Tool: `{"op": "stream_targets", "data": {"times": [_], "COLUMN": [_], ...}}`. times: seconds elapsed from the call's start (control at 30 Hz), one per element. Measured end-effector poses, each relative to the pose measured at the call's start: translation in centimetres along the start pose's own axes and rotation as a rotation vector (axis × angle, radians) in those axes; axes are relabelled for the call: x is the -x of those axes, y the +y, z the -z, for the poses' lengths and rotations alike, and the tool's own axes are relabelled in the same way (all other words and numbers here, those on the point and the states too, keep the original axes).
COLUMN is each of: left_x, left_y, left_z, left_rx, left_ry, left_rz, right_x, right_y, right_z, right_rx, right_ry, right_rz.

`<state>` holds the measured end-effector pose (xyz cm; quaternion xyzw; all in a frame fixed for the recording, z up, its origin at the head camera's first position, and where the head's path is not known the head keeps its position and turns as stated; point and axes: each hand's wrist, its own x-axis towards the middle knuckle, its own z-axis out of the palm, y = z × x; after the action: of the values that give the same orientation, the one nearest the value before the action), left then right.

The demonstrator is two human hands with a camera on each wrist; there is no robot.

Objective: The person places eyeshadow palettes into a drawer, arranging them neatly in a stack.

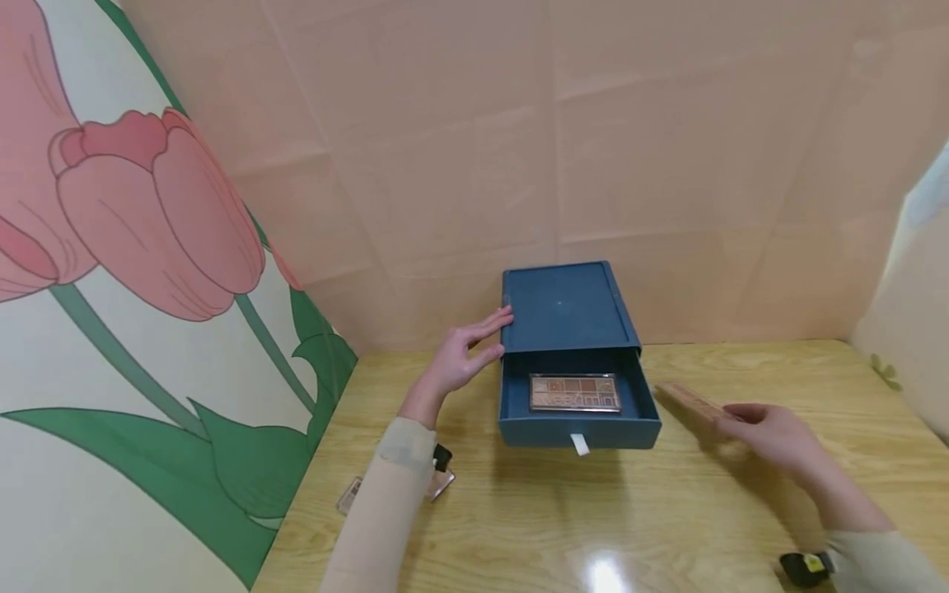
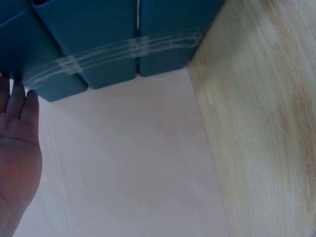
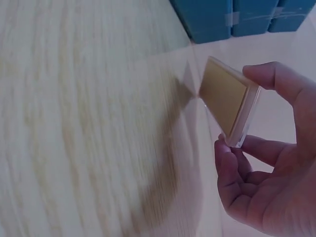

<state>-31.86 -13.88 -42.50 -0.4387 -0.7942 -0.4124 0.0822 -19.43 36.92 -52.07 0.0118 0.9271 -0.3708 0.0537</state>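
Note:
A dark blue drawer box [image 1: 567,309] stands at the middle of the table, its top drawer [image 1: 578,434] pulled out. Inside that drawer lies an eyeshadow palette [image 1: 574,393] with a clear lid. My left hand [image 1: 463,358] rests its extended fingertips on the box's left side. In the left wrist view, the left hand [image 2: 19,148] appears with straight fingers beside the taped blue box [image 2: 108,49]. To the right of the drawer, my right hand [image 1: 774,436] holds a second flat palette [image 1: 685,399]. The right wrist view shows the palette [image 3: 224,94] tilted between thumb and fingers.
Two small compacts lie by the left forearm, one compact [image 1: 348,496] partly covered and another compact [image 1: 441,484] beside the wrist camera. A white pull tab [image 1: 580,445] hangs from the drawer front. Behind the wooden table [image 1: 534,527] rises a draped wall [image 1: 445,165].

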Motion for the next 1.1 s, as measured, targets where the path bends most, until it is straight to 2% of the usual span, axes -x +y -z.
{"op": "stream_targets", "data": {"times": [0.23,0.47,0.8,1.0,1.1], "left_x": [-0.1,-0.3,-0.5,-0.4,-0.4], "left_y": [0.0,0.2,0.2,0.3,0.3], "left_z": [-0.3,-0.4,-0.5,-0.5,-0.5], "left_rx": [-0.020,-0.018,0.010,0.001,0.001], "left_ry": [-0.001,0.000,-0.009,-0.005,-0.002], "left_rz": [0.000,-0.011,0.002,-0.008,-0.015], "right_x": [0.2,0.6,1.8,2.6,2.7], "right_y": [0.4,0.5,-0.1,-1.1,-1.7], "right_z": [0.7,1.4,2.6,3.0,3.2], "right_rx": [-0.033,-0.058,-0.271,-0.333,-0.315], "right_ry": [-0.036,-0.028,-0.043,-0.030,-0.001], "right_rz": [-0.031,-0.039,-0.043,-0.034,-0.018]}}
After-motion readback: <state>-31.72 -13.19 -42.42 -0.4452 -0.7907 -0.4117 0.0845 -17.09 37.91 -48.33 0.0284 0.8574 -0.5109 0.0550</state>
